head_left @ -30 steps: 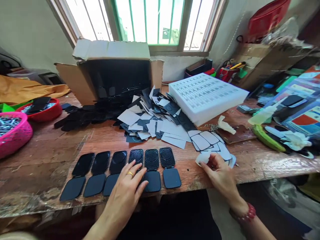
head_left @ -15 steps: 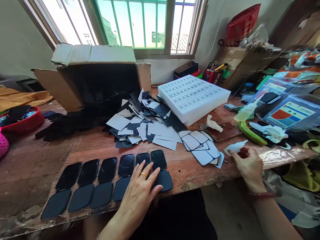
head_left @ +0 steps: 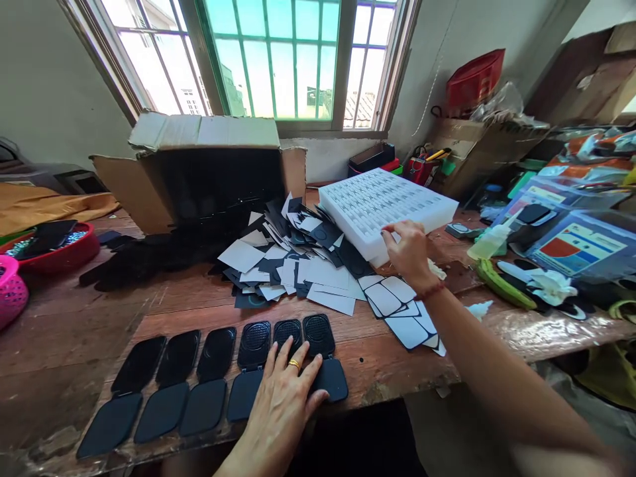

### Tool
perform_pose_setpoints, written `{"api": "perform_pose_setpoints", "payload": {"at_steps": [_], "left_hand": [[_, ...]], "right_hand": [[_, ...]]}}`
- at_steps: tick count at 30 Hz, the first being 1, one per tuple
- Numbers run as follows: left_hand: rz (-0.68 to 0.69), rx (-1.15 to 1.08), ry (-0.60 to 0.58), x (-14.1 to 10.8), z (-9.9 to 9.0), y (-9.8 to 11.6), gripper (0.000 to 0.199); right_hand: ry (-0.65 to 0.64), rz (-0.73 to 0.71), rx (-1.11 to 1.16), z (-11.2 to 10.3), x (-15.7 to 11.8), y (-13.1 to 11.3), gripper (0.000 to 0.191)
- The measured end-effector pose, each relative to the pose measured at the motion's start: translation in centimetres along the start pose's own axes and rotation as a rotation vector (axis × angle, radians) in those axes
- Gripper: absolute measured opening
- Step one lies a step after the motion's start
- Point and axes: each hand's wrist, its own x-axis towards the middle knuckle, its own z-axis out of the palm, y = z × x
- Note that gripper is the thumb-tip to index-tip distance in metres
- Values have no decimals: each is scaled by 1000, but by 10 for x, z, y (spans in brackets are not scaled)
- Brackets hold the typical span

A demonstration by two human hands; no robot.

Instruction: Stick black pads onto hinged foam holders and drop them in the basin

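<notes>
My left hand [head_left: 291,391] lies with fingers spread over the right part of a row of open black compact cases [head_left: 203,404] near the table's front edge. Over the front corner of a white foam tray [head_left: 387,205] with rows of slots is my right hand [head_left: 408,248], thumb and fingertips pinched together; anything between them is too small to make out. Below that hand sit white rounded cards with black borders [head_left: 397,305]. A small white bottle [head_left: 479,309] lies partly hidden behind my right forearm.
A heap of black and white card pieces [head_left: 298,258] fills the middle, before an open cardboard box [head_left: 203,132]. Red basket [head_left: 74,248] and pink basket [head_left: 10,291] stand at left. A green peel-like object [head_left: 504,285] and plastic containers [head_left: 576,242] are at right.
My right hand has let go of the small white bottle and moved left and away from me to the foam tray. My left hand keeps its place on the cases. The view has shifted slightly.
</notes>
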Motion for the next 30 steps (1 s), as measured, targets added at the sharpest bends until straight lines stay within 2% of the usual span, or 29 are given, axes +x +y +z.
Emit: {"api": "perform_pose_setpoints", "payload": {"at_steps": [3,6,10,13,17,22,25,27,30], "left_hand": [[13,-26,-17,1,-1,-3,50],[-4,-65,-44,3,-3,-4,48],[-49,-103,-101,6,-7,-1,47],[-64,-124,-129,8,-11,0,47],[-62,-135,-137,8,-12,2,47],[-69,-148,-70,3,-10,4,45],[-75,-150,-60,1,-9,5,44],[-84,-148,-66,1,-10,6,44],[-74,-142,-59,0,-11,6,44]], "right_hand": [[-31,74,0,35,51,6,16],[-53,186,15,57,85,9,16],[-58,319,102,68,101,10,24],[-38,363,230,62,97,7,26],[-85,364,482,40,61,-10,33],[-362,398,718,13,-19,-40,45],[-534,372,759,9,-63,-51,40],[-587,249,686,12,-88,-56,28],[-558,-66,501,18,-119,-62,14]]}}
